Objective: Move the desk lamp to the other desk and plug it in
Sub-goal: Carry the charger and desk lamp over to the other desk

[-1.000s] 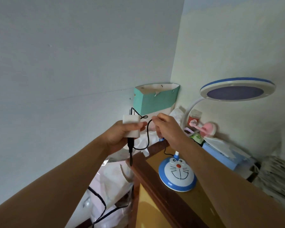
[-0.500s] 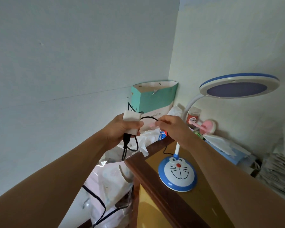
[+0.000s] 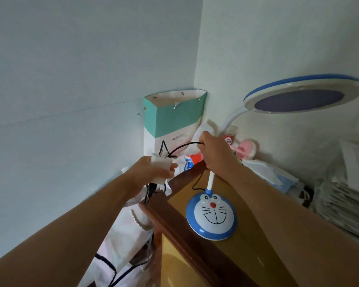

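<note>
Both hands [image 3: 153, 172] beside lamp [image 3: 211, 218], left on plug [image 3: 161, 168], right on cord [image 3: 182, 146].

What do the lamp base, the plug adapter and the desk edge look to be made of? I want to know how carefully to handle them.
Lamp base: glossy moulded plastic, judging by its smooth sheen and printed cartoon face. Plug adapter: matte white plastic body with metal prongs, held in the left hand. Desk edge: reddish-brown varnished wood, or possibly a wood-look veneer; it reflects light.

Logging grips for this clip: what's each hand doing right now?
Left hand: holding the white plug.
Right hand: fingers pinching the black cord.
</note>
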{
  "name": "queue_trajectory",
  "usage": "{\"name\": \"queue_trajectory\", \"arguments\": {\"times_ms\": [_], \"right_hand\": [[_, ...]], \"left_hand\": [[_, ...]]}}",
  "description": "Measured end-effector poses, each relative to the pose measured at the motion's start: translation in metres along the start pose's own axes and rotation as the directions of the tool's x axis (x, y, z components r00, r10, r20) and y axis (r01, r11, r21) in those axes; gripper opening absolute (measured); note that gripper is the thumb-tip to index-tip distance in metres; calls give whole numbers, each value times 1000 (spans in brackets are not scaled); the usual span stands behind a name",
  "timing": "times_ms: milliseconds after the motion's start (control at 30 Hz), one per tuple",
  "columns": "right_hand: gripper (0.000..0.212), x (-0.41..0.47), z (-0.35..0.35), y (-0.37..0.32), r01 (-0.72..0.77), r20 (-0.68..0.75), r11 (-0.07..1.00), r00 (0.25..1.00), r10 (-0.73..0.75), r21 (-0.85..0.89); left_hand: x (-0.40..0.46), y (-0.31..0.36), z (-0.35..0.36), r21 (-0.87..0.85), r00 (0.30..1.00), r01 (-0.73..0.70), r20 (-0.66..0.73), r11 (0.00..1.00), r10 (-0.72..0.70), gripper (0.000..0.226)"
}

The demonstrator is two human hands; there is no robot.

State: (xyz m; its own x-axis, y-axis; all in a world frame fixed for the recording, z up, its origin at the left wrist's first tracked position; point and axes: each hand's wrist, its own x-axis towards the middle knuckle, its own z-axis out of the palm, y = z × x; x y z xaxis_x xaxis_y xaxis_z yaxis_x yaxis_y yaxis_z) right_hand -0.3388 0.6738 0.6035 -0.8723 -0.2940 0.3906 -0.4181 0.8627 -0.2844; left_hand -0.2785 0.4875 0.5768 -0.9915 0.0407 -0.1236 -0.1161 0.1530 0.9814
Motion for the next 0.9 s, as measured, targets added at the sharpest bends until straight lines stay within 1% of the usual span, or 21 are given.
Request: {"name": "queue_trajectory", "arguments": {"times_ms": [67, 100, 167, 267, 333, 400, 500, 600, 667, 733, 833, 900], "right_hand": [[12, 3, -3, -1, -79, 32, 956, 997, 73, 282], [13, 5, -5, -2, -104, 41, 919, 995, 95, 381], [12, 7, -9, -6, -133, 62, 856, 991, 118, 500], [13, 10, -9, -8, -160, 86, 799, 987, 135, 579], [14, 11, -8, -10, -161, 74, 785, 987, 145, 598], [14, 10, -7, -10, -159, 54, 789, 986, 158, 593], [13, 4, -5, -9, -179, 45, 767, 980, 192, 616], [22, -7, -3, -6, -207, 48, 763, 973, 225, 613], [21, -16, 1, -3, -239, 34, 758, 961, 276, 607], [16, -27, 8, 2, -298, -11, 777, 931, 365, 554], [22, -37, 19, 15, -419, -84, 806, 866, 493, 418], [26, -37, 25, 24, -484, -36, 801, 848, 528, 354]], "left_hand": [[9, -4, 6, -52, 1000, 7, 1, 999, -7, 29], [14, -6, 10, -71, 1000, 8, 11, 997, -7, 32], [22, -8, 19, -86, 999, 17, 33, 996, -14, 38], [33, -9, 32, -72, 997, 38, 69, 997, -33, 43], [41, -11, 41, -49, 996, 42, 80, 998, -38, 36], [46, -14, 47, -78, 995, 34, 95, 996, -26, 28], [52, -19, 48, -138, 998, 32, 55, 990, -24, 31], [53, -25, 43, -151, 998, 53, -9, 987, -55, 40], [55, -29, 41, -188, 998, 59, -17, 980, -64, 37], [56, -32, 40, -193, 998, 53, -16, 980, -57, 35], [59, -32, 41, -173, 999, 46, -9, 984, -48, 43], [61, -31, 42, -159, 999, 39, -10, 987, -41, 40]]}}
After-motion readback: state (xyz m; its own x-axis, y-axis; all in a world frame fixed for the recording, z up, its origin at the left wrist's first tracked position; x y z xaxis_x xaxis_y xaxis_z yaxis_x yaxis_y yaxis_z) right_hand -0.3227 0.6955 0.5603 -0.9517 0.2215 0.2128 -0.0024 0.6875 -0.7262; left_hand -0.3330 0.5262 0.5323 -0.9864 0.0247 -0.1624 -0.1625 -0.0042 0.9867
